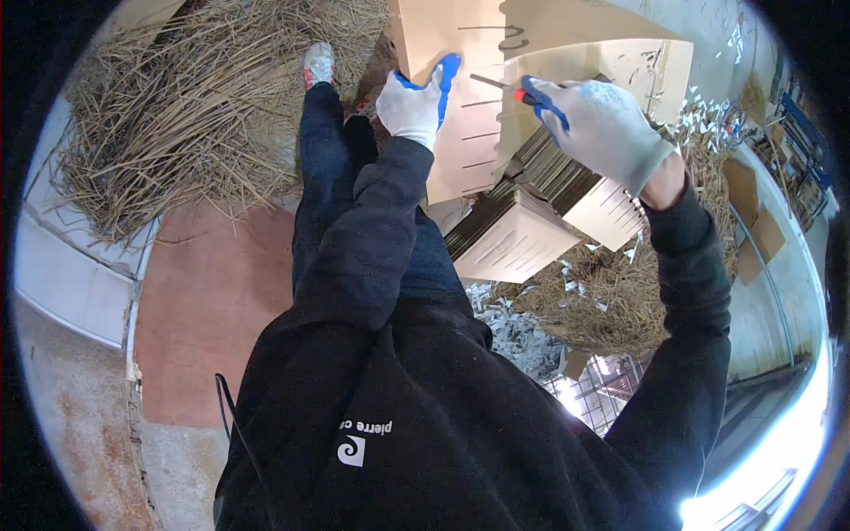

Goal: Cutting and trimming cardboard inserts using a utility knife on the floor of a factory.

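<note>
My left hand (409, 108), in a white glove with blue-coated fingers, grips the left edge of a tan cardboard sheet (478, 133). Its thumb lies on the sheet's face, pointing up and to the right. Short dark slits or lines run across the sheet. My right hand (606, 128), gloved alike, is closed around a slim hand tool (490, 82) with a grey shaft and a red collar; the grip hides most of the handle. The shaft points left over the cardboard; whether it touches is unclear. Beneath lie stacked cardboard pieces (513, 241) with similar slits.
A large straw heap (204, 106) fills the upper left. More straw (602, 301) lies at right, with white paper scraps (522, 332) around it. A reddish-brown board (212, 319) lies on the floor at left. A bright light glares at lower right.
</note>
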### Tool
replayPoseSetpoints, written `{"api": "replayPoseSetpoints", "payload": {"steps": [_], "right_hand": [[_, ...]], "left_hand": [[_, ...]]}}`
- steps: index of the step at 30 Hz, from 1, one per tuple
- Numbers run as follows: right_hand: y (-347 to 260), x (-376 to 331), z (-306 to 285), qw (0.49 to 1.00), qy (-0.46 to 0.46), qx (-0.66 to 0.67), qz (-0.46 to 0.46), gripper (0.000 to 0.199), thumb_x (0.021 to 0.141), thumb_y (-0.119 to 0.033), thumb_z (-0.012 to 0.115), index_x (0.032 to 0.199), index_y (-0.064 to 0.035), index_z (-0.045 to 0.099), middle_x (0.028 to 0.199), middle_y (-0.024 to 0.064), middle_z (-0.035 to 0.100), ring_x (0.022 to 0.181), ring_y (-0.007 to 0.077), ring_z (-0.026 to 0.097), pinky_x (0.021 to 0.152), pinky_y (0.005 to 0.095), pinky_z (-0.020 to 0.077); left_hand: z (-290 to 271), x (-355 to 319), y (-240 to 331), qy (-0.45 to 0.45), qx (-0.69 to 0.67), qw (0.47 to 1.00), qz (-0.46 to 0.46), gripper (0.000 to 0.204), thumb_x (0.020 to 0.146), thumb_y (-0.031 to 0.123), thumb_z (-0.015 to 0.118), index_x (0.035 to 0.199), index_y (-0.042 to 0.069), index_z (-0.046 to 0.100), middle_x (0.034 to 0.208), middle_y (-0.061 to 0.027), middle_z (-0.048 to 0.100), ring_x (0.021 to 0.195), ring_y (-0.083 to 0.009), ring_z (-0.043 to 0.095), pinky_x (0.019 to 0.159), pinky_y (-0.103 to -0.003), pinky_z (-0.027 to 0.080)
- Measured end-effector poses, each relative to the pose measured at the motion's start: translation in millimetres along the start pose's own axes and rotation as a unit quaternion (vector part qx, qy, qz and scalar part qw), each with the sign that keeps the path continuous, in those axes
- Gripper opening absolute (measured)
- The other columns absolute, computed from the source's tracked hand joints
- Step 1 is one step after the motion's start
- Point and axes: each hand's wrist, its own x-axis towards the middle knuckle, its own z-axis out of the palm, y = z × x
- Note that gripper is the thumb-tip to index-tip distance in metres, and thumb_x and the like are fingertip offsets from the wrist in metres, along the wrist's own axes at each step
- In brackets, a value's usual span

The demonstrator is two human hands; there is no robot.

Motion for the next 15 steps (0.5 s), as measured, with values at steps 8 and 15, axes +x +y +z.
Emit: {"api": "replayPoseSetpoints", "payload": {"steps": [8,15], "right_hand": [[4,9,16,0.999,0.019,-0.027,-0.008,0.028,0.096,-0.022,0.056,0.118,-0.0072,0.064,0.073,0.0125,0.068,0.071,0.0309,0.069,0.063,0.0424,0.0553],[-2,26,17,0.999,0.015,-0.031,-0.004,0.021,0.095,-0.022,0.057,0.105,-0.0064,0.068,0.076,0.0142,0.070,0.075,0.0314,0.070,0.068,0.0433,0.0556]], "left_hand": [[1,0,1,0.007,-0.008,1.000,0.001,0.061,0.072,0.056,0.080,0.093,-0.001,0.068,0.087,-0.0232,0.072,0.088,-0.0416,0.069,0.081,-0.049,0.053],[-1,0,2,0.001,-0.012,1.000,-0.002,0.062,0.071,0.056,0.080,0.093,-0.001,0.068,0.088,-0.0238,0.071,0.088,-0.0424,0.069,0.082,-0.049,0.053]]}}
